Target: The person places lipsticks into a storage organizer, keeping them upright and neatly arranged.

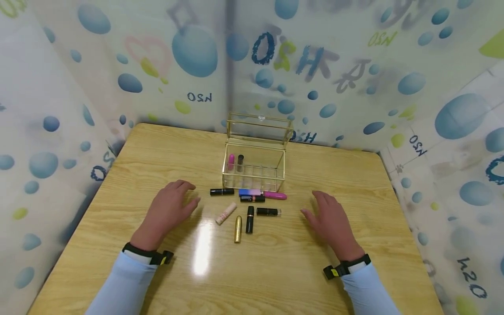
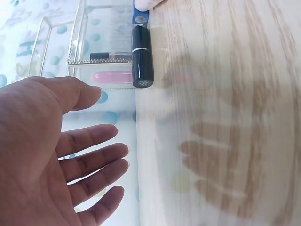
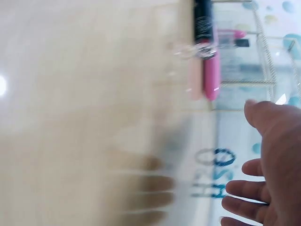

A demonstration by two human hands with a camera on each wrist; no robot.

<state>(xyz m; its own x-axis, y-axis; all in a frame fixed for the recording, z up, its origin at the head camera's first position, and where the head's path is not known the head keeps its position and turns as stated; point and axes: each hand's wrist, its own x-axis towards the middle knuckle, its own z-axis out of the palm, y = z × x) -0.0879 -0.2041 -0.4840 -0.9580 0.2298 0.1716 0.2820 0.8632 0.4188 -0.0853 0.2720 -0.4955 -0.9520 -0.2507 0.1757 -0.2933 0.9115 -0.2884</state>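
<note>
My left hand [image 1: 167,211] is over the table's left part, its fingers relaxed and holding nothing. Nearest to it lies a black lipstick tube [image 1: 222,191], also in the left wrist view. On the right, my right hand [image 1: 327,218] has loosely bent, empty fingers. Between the hands lie a pale printed tube [image 1: 226,213], a gold lipstick tube [image 1: 238,229], an upright-pointing black tube [image 1: 250,219] and a black tube with a clear end [image 1: 268,211]. A blue-to-pink tube [image 1: 249,192], a magenta tube [image 1: 275,195] and a short black tube [image 1: 252,199] lie beside the box.
Behind them stands a clear box with gold edges [image 1: 284,168], its lid [image 1: 260,127] raised. A magenta tube [image 1: 231,162] and a dark tube [image 1: 240,161] stand in its left compartments. The wooden table [image 1: 334,271] meets a patterned curtain [image 1: 346,87] at the back.
</note>
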